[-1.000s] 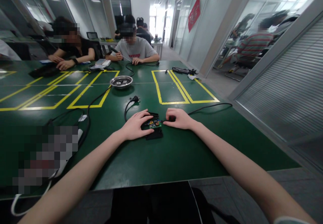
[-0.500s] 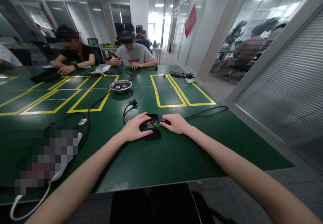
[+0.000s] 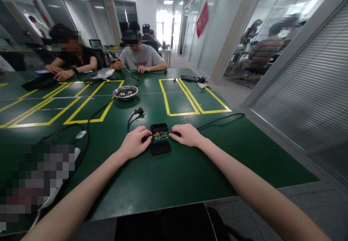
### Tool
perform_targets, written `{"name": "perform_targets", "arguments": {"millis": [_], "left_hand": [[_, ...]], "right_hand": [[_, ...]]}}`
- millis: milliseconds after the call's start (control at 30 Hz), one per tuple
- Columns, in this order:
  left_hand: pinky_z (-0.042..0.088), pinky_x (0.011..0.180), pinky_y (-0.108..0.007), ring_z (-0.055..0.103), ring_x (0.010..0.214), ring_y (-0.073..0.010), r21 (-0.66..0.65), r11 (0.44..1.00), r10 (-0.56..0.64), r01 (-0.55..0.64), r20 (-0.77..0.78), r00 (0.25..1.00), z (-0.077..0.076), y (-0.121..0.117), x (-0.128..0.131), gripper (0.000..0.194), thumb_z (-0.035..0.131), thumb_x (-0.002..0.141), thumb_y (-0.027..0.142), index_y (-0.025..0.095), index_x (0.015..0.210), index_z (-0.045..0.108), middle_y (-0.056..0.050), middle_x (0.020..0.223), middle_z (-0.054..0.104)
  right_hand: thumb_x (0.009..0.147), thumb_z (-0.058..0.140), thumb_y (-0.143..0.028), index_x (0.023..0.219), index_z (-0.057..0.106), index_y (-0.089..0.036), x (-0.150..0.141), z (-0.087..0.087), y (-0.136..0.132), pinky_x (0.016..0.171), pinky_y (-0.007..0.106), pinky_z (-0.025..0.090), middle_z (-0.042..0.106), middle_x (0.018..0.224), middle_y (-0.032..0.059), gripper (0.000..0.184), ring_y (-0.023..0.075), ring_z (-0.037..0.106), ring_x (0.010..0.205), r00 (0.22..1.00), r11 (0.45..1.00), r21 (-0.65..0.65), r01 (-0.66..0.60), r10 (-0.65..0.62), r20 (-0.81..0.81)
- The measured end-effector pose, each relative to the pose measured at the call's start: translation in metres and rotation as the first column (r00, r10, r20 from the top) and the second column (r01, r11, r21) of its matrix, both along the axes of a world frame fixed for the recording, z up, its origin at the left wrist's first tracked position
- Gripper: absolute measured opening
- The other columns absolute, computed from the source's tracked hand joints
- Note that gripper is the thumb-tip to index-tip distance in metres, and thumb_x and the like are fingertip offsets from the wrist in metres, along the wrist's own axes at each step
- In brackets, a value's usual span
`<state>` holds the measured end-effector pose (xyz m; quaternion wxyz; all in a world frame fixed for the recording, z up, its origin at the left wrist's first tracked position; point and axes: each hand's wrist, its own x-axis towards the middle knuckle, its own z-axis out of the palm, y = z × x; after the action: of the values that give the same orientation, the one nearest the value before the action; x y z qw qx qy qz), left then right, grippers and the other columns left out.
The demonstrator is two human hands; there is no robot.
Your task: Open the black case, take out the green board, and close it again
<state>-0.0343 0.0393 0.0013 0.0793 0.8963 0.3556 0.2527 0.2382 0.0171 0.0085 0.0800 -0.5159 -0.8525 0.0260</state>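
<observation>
Between my hands is a small green circuit board (image 3: pixel 161 136) with several coils and parts on it. One black plastic case half (image 3: pixel 159 127) lies just beyond the board, and the other case half (image 3: pixel 160 148) lies on the near side. My left hand (image 3: pixel 136 140) is closed on the black power cord (image 3: pixel 147 137) at the board's left end. On the right, my right hand (image 3: pixel 185 134) grips the black cable (image 3: pixel 174 134) where it meets the board. The cord on the left curves away to a plug (image 3: pixel 140 111); the right cable runs off across the table.
A metal bowl (image 3: pixel 125 92) with small metal parts stands beyond my left hand. Yellow tape (image 3: pixel 185 114) marks rectangles on the green table (image 3: pixel 206 172). A blurred-out object lies at left beside a black cable. Two people sit across the table; one holds a soldering-iron-like tool (image 3: pixel 122 64).
My left hand has drawn back left from over the board and case and closed on the cord. More of both case halves shows. My right hand stays on its cable.
</observation>
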Motion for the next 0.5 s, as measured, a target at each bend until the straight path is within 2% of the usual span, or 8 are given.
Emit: {"name": "perform_targets", "arguments": {"millis": [267, 500], "left_hand": [[0.052, 0.075, -0.032, 0.07, 0.083, -0.0226, -0.21, 0.977, -0.052, 0.044, -0.034, 0.998, 0.01, 0.006, -0.004, 0.034, 0.044, 0.101, 0.042, 0.02, 0.1, 0.071, -0.006, 0.096, 0.075], [0.045, 0.064, -0.028, 0.066, 0.07, -0.0201, -0.301, 0.953, -0.06, 0.037, -0.067, 0.996, 0.015, 0.004, -0.005, 0.04, 0.066, 0.084, 0.057, 0.02, 0.1, 0.068, -0.004, 0.088, 0.075]], "right_hand": [[0.104, 0.052, -0.045, 0.079, 0.063, -0.021, 0.003, -0.003, 0.001, 0.062, 0.03, 0.025, 0.072, 0.076, 0.0056, 0.036, 0.0198, 0.064, 0.069, 0.999, 0.999, -0.028, 0.016, -0.017, -0.03], [0.103, 0.053, -0.046, 0.075, 0.062, -0.021, 0.007, -0.004, 0.002, 0.061, 0.029, 0.025, 0.066, 0.068, 0.0037, 0.038, 0.0184, 0.059, 0.064, 0.994, 0.998, -0.06, -0.012, 0.006, -0.11]]}}
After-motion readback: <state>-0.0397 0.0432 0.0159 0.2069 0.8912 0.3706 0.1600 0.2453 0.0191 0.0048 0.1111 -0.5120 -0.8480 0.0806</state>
